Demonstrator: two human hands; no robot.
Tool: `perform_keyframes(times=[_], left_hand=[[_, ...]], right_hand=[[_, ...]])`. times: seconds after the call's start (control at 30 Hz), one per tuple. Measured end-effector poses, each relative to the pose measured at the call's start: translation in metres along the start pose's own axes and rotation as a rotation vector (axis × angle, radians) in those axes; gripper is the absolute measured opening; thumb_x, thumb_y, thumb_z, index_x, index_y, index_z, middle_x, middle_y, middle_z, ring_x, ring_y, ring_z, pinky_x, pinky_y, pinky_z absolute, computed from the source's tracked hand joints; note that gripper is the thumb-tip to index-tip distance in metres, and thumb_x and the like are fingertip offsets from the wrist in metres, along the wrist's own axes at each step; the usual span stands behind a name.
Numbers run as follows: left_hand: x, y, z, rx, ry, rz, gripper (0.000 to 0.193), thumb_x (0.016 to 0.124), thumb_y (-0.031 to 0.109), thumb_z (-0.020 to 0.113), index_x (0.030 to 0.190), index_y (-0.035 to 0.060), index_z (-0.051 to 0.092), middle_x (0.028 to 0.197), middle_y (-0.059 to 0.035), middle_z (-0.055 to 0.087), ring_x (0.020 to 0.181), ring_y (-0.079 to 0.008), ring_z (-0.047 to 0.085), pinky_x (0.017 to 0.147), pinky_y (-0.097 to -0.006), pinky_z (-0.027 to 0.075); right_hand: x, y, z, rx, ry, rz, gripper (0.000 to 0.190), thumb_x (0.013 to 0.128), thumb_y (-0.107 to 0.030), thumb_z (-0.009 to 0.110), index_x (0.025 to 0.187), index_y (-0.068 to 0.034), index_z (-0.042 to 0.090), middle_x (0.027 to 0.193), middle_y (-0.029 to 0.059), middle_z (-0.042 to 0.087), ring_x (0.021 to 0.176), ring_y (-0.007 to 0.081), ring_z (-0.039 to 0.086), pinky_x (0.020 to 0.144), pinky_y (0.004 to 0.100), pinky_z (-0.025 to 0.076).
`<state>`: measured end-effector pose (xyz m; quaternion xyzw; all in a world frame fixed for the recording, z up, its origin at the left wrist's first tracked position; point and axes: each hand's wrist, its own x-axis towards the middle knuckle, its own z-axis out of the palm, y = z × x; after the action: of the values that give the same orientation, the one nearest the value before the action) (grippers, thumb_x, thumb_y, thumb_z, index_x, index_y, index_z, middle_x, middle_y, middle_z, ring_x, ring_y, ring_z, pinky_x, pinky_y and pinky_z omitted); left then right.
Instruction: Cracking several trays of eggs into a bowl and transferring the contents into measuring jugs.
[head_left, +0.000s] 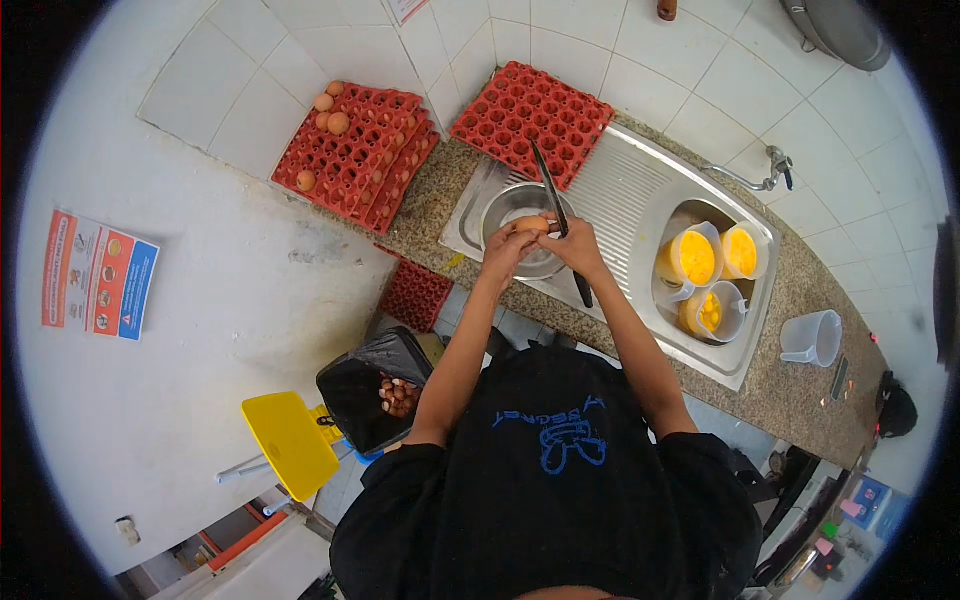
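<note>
Over a round steel bowl, my left hand grips a brown egg. My right hand holds a long dark knife, its fingertips meeting the egg's side. Behind the bowl lies a red egg tray with hollow cups. To the left, stacked red egg trays bear several brown eggs on top and more between the layers.
Three plastic jugs with yellow egg stand in the steel sink. An empty plastic jug is on the granite counter. A black-lined bin with eggshells stands at the lower left, beside a yellow lid-like panel.
</note>
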<state>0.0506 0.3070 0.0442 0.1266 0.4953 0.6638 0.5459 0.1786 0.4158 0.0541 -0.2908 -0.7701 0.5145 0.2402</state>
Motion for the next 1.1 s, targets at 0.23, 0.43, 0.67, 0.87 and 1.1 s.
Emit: perform_keyframes(times=[0.23,0.43,0.67,0.87,1.1], left_hand=[[0.001,-0.003,-0.003,0.148,0.141,0.066,0.028,0.084,0.011,0.067,0.109,-0.0035,0.066,0.095,-0.0072,0.069,0.081,-0.0122,0.065,0.073,-0.0235,0.053],[0.004,-0.012,0.008,0.248,0.244,0.194,0.028,0.079,0.010,0.070,0.104,-0.0037,0.069,0.092,-0.0061,0.069,0.079,-0.0107,0.064,0.068,-0.0233,0.050],[0.012,-0.021,-0.007,0.183,0.207,0.147,0.031,0.083,0.013,0.069,0.108,-0.0039,0.068,0.098,-0.0081,0.068,0.085,-0.0134,0.065,0.074,-0.0243,0.051],[0.010,-0.002,-0.009,-0.169,0.138,-0.064,0.045,0.092,0.025,0.067,0.121,-0.0067,0.056,0.109,-0.0115,0.064,0.095,-0.0180,0.065,0.081,-0.0251,0.055],[0.016,-0.011,-0.006,-0.176,0.145,-0.037,0.050,0.092,0.030,0.067,0.123,-0.0067,0.055,0.113,-0.0125,0.063,0.102,-0.0185,0.064,0.088,-0.0251,0.054]], right_hand=[[-0.002,-0.016,0.000,-0.148,-0.061,-0.007,0.055,0.067,-0.027,0.081,0.114,-0.002,0.066,0.080,0.0173,0.069,0.067,0.0220,0.066,0.066,0.0320,0.051],[-0.006,-0.012,0.012,-0.144,-0.018,-0.034,0.058,0.066,-0.025,0.079,0.116,0.000,0.065,0.076,0.0210,0.065,0.064,0.0249,0.065,0.064,0.0352,0.050],[-0.004,-0.007,0.015,-0.190,-0.015,0.009,0.061,0.067,-0.025,0.077,0.122,-0.002,0.063,0.073,0.0216,0.064,0.055,0.0241,0.061,0.057,0.0347,0.049],[-0.008,-0.018,0.008,-0.147,0.202,-0.076,0.031,0.087,-0.025,0.066,0.103,0.001,0.068,0.067,0.0209,0.063,0.054,0.0289,0.063,0.052,0.0381,0.048],[-0.025,-0.002,0.020,-0.216,0.024,-0.168,0.033,0.099,-0.022,0.048,0.086,0.004,0.063,0.068,0.0254,0.061,0.066,0.0421,0.063,0.061,0.0452,0.048]])
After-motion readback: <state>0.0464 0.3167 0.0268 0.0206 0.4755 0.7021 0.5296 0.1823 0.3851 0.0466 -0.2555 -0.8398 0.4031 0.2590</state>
